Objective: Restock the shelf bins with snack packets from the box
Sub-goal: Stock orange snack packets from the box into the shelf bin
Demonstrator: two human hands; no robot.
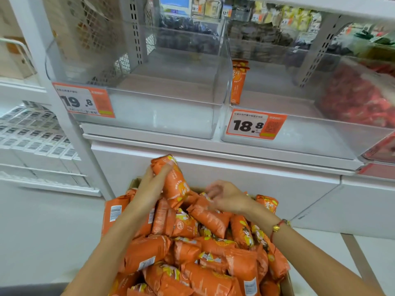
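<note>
while a packet (174, 184) is gripped by the left hand (149, 184) above the full box (287, 282), the right hand (224, 196) is blurred; packets could be dropped if the grip is loosened.

Box (287, 282) mostly buried under packets (192, 253) — right hand (226, 197) motion-blurred.

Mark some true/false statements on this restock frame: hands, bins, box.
1. The left hand holds an orange packet above the box. True.
2. The bin with the 19.8 tag is full of packets. False: no packets show in it.
3. The bin with the 18.8 tag has orange packets standing at its left wall. True.
4. The right hand reaches into a bin. False: it is down on the packets in the box.
</note>
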